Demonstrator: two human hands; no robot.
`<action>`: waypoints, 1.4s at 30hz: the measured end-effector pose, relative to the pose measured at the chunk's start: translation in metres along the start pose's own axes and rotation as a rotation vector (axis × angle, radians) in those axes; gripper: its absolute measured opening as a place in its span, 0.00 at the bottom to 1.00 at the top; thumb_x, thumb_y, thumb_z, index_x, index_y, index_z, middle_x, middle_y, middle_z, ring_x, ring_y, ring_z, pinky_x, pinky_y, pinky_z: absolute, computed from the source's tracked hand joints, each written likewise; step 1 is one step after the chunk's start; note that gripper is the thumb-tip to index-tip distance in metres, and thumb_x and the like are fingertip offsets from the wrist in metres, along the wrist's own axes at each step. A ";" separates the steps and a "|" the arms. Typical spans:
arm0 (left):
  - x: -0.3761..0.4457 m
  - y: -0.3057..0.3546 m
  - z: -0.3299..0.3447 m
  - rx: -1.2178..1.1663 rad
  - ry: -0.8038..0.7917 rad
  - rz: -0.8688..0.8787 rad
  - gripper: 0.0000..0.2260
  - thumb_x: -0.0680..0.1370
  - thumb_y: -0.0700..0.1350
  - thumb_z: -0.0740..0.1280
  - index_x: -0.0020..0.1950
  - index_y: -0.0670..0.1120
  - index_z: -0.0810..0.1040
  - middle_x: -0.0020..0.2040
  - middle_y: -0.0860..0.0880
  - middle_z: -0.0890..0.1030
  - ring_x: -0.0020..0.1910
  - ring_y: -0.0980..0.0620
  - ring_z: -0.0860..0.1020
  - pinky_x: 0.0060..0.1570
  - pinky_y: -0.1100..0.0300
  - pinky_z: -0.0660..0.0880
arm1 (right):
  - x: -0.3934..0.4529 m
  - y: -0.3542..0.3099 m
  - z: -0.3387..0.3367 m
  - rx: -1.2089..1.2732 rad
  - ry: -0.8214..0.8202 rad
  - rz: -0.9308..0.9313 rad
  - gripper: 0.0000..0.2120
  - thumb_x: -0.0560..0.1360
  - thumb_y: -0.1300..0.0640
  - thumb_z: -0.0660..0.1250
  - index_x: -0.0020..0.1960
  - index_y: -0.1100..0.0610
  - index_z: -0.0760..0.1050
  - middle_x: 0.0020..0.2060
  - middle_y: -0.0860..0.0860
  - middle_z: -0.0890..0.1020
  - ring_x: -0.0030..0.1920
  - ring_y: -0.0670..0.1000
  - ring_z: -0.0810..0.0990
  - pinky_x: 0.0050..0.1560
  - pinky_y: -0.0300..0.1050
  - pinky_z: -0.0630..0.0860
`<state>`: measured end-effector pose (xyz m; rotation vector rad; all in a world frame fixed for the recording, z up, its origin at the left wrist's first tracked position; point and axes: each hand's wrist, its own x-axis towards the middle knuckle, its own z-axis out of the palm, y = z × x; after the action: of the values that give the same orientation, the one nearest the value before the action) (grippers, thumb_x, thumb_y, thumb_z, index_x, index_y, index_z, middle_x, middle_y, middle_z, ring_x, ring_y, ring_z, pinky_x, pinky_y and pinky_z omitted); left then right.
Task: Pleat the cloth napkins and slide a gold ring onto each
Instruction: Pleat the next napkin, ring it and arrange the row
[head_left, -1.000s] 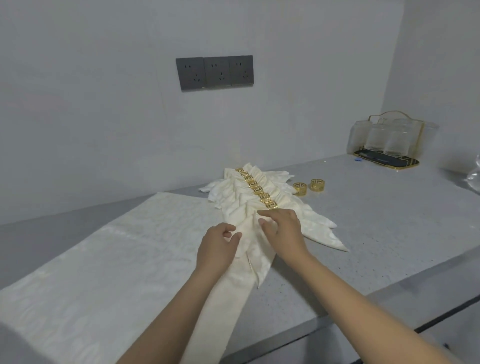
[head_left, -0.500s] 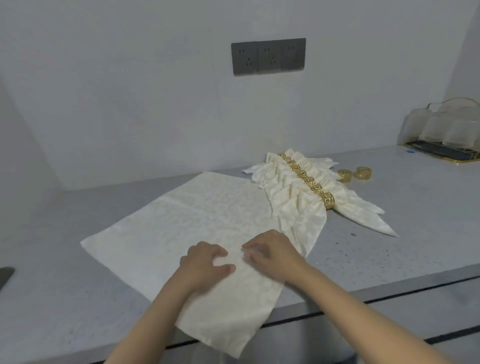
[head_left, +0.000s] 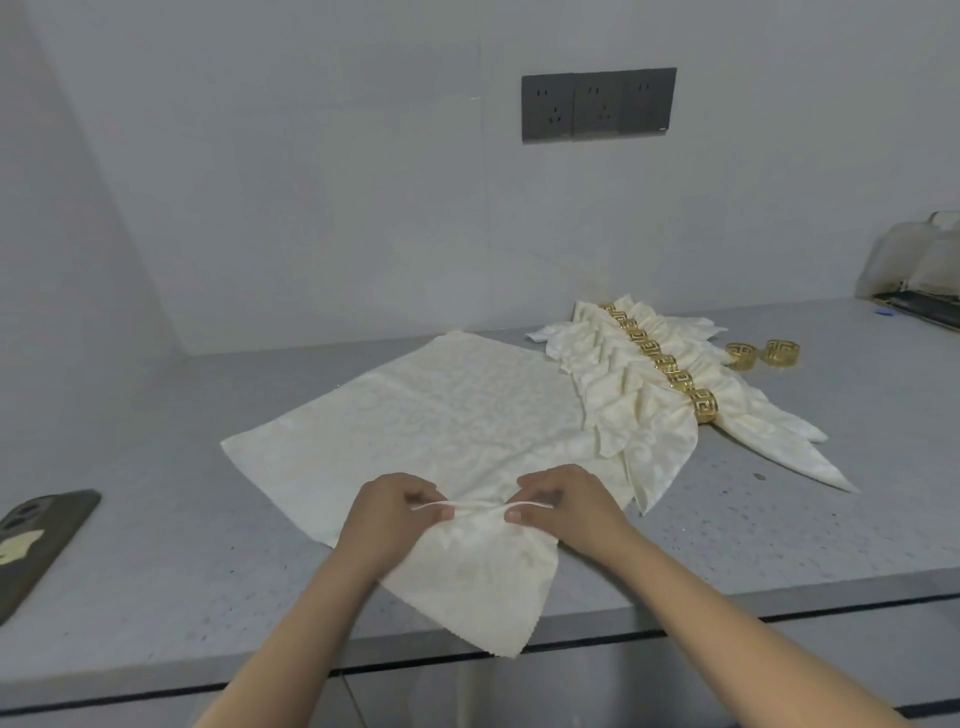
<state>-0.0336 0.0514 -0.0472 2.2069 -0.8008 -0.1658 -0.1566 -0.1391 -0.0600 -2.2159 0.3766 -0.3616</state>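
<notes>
Both hands pinch a raised fold in the flat cream napkin (head_left: 441, 415) on the grey bench (head_left: 156, 545): left hand (head_left: 392, 512) and right hand (head_left: 566, 501) side by side. Beyond the right hand lie ringed napkins (head_left: 639, 395) and two loose gold rings (head_left: 761, 355).

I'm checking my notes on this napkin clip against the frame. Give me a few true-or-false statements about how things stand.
1. Both hands, left hand and right hand, pinch a fold in the flat napkin. True.
2. Two loose gold rings lie to the right of the finished napkins. True.
3. The flat napkin already wears a ring. False: it has none.
4. The phone lies on the napkin. False: it lies apart, at the counter's left.
</notes>
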 end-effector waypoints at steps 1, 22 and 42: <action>0.001 0.001 0.000 -0.018 0.025 -0.004 0.05 0.70 0.47 0.75 0.36 0.57 0.82 0.43 0.59 0.83 0.47 0.60 0.79 0.49 0.62 0.73 | -0.001 -0.001 -0.001 0.049 -0.002 0.025 0.08 0.67 0.49 0.76 0.45 0.50 0.85 0.52 0.41 0.81 0.51 0.36 0.76 0.48 0.25 0.66; 0.000 0.018 -0.003 0.089 -0.340 0.113 0.03 0.70 0.52 0.75 0.37 0.55 0.84 0.51 0.60 0.76 0.50 0.66 0.75 0.47 0.76 0.67 | -0.003 -0.011 -0.010 -0.137 -0.171 -0.038 0.07 0.69 0.48 0.74 0.38 0.51 0.82 0.44 0.41 0.82 0.49 0.42 0.78 0.56 0.42 0.74; 0.036 0.035 -0.003 0.168 -0.022 0.336 0.09 0.79 0.47 0.64 0.42 0.49 0.80 0.38 0.55 0.81 0.39 0.56 0.77 0.43 0.58 0.72 | 0.014 0.023 -0.042 -0.491 -0.046 0.070 0.26 0.82 0.43 0.40 0.74 0.50 0.62 0.71 0.47 0.68 0.74 0.51 0.59 0.74 0.50 0.51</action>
<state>-0.0212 0.0140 -0.0164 2.1885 -1.2222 0.0447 -0.1627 -0.1875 -0.0509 -2.6732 0.5632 -0.1915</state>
